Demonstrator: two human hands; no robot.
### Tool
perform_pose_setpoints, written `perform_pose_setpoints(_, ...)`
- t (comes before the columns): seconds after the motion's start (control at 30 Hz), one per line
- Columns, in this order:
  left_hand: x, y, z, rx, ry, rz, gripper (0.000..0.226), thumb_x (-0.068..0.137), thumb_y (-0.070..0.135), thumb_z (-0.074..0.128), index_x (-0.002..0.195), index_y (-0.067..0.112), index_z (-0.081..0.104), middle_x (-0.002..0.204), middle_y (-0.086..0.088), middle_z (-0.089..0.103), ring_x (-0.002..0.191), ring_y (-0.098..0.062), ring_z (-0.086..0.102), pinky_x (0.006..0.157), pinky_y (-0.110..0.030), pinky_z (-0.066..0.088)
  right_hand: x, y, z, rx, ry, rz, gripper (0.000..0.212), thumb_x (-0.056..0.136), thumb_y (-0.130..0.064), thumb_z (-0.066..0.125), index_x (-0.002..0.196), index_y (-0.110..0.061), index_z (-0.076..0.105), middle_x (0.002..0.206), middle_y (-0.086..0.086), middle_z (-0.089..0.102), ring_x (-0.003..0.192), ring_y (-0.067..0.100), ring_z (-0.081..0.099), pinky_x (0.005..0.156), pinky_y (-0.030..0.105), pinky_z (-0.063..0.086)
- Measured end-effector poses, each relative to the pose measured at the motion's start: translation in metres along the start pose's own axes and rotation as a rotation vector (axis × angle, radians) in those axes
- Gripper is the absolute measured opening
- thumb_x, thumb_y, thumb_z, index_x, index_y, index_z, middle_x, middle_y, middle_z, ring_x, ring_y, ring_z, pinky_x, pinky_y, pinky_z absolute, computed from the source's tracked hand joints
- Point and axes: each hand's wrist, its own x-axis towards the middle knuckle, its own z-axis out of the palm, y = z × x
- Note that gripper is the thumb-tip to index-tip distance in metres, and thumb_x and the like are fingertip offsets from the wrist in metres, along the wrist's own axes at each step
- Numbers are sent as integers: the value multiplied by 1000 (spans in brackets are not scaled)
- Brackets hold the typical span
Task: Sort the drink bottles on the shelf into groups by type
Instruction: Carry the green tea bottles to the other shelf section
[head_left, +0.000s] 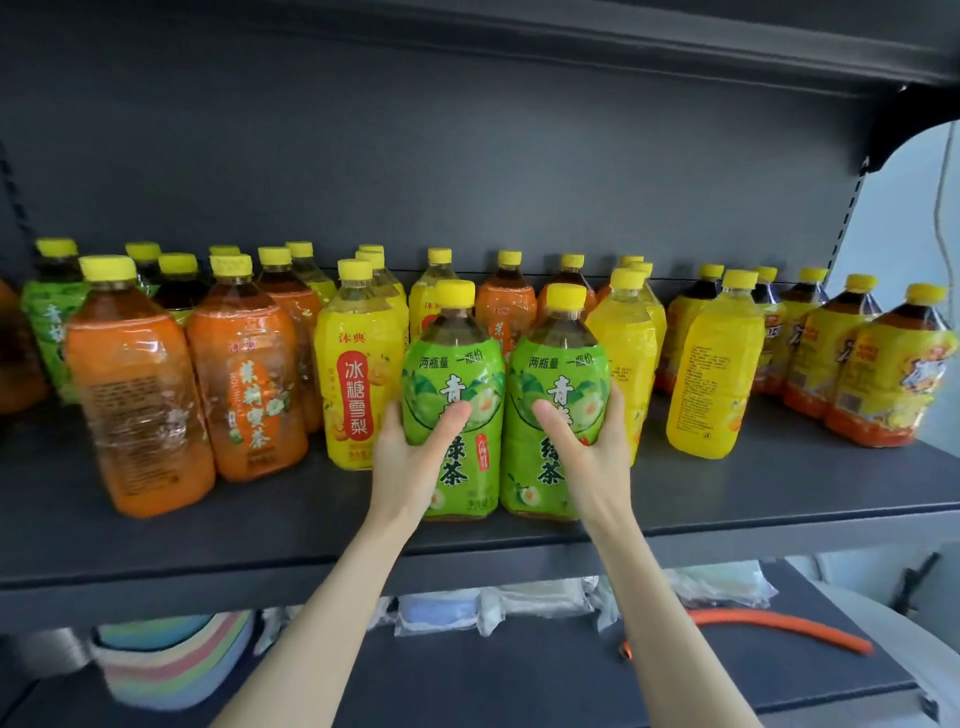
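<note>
Two green bottles, one gripped by the left hand, the other by the right hand, are held upright, touching, at the shelf front. Grouping greens is judged underway; carrying both to the green bottle far left seems next.

Bottles: clear plastic with glossy, slightly wrinkled film labels and smooth yellow plastic caps. Shelf: dark grey metal, matt finish. Back panel: same matt grey surface, smooth.
</note>
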Motion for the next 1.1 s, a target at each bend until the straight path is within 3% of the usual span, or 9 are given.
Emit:
perform_pose_setpoints(0.13, -9, 12, 2, -14, 2, -68, 58, 65, 53, 67, 116, 35, 46, 107, 24, 59, 97, 12, 55, 84, -19, 44, -5, -5, 2, 44, 31, 40, 79, 85, -33, 69, 149, -22, 24, 101, -39, 38, 96, -17, 46, 66, -11, 28)
perform_pose_setpoints(0.23, -24, 18, -1, -6, 51, -14, 51, 71, 48, 67, 115, 35, 46, 104, 25, 59, 87, 22, 54, 70, 1, 40, -17, -6, 2, 59, 42, -7, 83, 81, -42, 72, 149, -24, 27, 121, -29, 47, 111, -7, 45, 75, -9, 30)
perform_pose_setpoints(0.33, -40, 21, -15, -6, 103, 19, 56, 71, 53, 72, 117, 30, 52, 104, 20, 66, 93, 12, 59, 79, -9, 45, -35, -9, 4, 70, 40, -68, 76, 76, -46, 66, 143, -24, 38, 113, -37, 56, 101, -23, 50, 79, -6, 35)
perform_pose_setpoints(0.43, -54, 31, -37, 9, 133, 43, 61, 68, 58, 72, 116, 24, 56, 100, 16, 69, 93, 3, 64, 79, -19, 48, -53, -18, 14, 120, 34, -72, 64, 77, -42, 65, 136, -26, 45, 97, -46, 58, 95, -23, 53, 76, -2, 39)
perform_pose_setpoints(0.57, -61, 53, -76, 42, 163, 86, 56, 68, 56, 67, 113, 25, 57, 97, 17, 68, 88, 9, 62, 72, -7, 44, -71, -38, 45, 166, -2, -81, 57, 78, -42, 65, 130, -22, 52, 100, -28, 67, 93, -8, 63, 76, 9, 48)
perform_pose_setpoints(0.77, -67, 74, -171, 96, 237, 96, 54, 62, 62, 67, 106, 31, 59, 100, 15, 70, 94, -1, 65, 84, -29, 51, -107, -68, 126, 205, -65, -83, 70, 70, -58, 63, 131, -24, 53, 110, -13, 68, 102, 5, 64, 89, 28, 51)
perform_pose_setpoints(0.87, -73, 78, -233, 128, 256, 85, 45, 66, 58, 68, 101, 32, 58, 95, 16, 70, 90, 1, 65, 83, -28, 51, -138, -79, 178, 225, -78, -75, 79, 72, -61, 64, 139, -23, 46, 117, -17, 63, 98, 0, 62, 84, 11, 46)
perform_pose_setpoints(0.97, -78, 81, -293, 158, 253, 66, 40, 70, 59, 69, 99, 34, 57, 97, 15, 69, 88, 6, 63, 77, -18, 47, -169, -90, 231, 253, -78, -36, 73, 80, -44, 72, 142, -20, 42, 105, -35, 54, 92, -28, 51, 77, -2, 40)
perform_pose_setpoints(1.1, -73, 78, -353, 170, 254, 47, 42, 70, 55, 66, 104, 32, 57, 100, 17, 66, 86, 13, 60, 70, -7, 44, -196, -95, 286, 226, -55, 3, 83, 64, -65, 65, 136, -27, 48, 114, -15, 66, 99, -2, 62, 96, 36, 50)
